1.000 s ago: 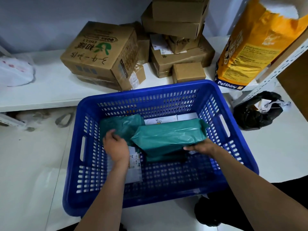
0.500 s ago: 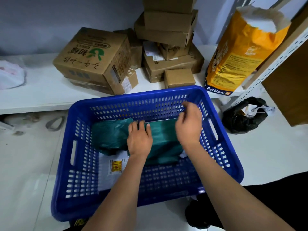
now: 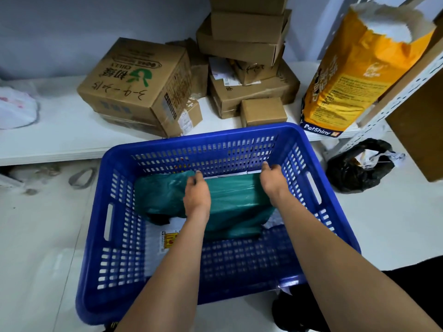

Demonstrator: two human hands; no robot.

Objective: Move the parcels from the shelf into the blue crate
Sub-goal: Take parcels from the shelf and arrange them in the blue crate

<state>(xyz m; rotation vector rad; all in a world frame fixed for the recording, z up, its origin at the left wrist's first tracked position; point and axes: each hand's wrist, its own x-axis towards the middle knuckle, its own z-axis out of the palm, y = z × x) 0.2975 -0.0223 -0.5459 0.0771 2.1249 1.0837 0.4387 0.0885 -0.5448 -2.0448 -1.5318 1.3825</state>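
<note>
Blue crate (image 3: pixel 112 188) sat on the floor, its far rim against the edge of the white shelf (image 3: pixel 60 137). Both arms reached down into it.

Left hand (image 3: pixel 196 196) lay over a green parcel (image 3: pixel 237 207) in the crate, fingers pointing toward the far wall; whether they pressed or curled I could not tell. Right hand (image 3: pixel 272 179) was at the parcel's far right corner, fingers bent downward by the edge; grip unclear, could not say if it held anything.

A second green parcel (image 3: pixel 158 195) lay to the left, partly under the first. A white parcel (image 3: pixel 160 236) with a yellow label lay flat on the crate floor beneath both, nearer the person.

On the shelf: a large box (image 3: pixel 134 87) with green print, tilted atop a flatter carton; a stack of boxes (image 3: pixel 249 32) behind; a small box (image 3: pixel 263 111) just beyond the crate rim. An orange bag (image 3: pixel 354 75), top torn open, stood at the shelf's right end. A black bag (image 3: pixel 354 168) sat on the floor right of the crate.
</note>
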